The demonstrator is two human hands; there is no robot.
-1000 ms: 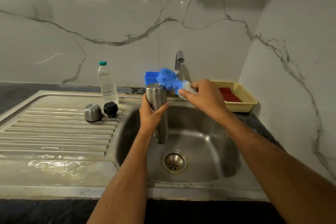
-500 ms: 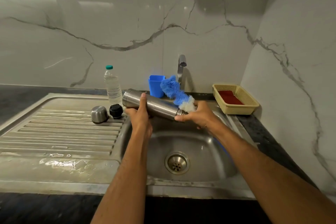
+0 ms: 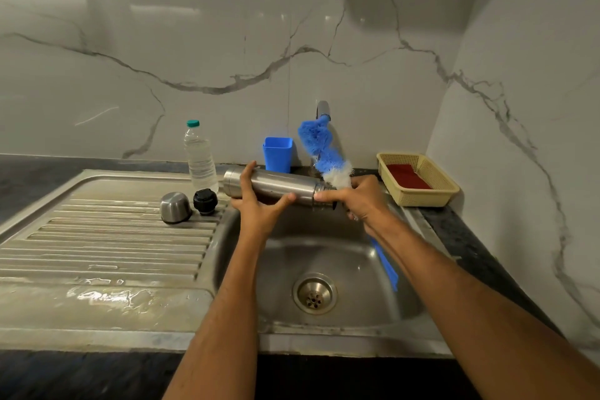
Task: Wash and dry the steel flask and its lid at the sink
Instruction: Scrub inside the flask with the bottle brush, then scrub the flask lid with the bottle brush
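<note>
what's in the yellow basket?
A red pad lies flat in the yellow basket. Whatever is beneath it is hidden; the near wall covers its front edge.

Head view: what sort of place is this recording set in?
Most likely a home kitchen sink area: a steel sink with a ridged drainboard, a tap on a marble-look wall, and a yellow basket on the dark counter.
</note>
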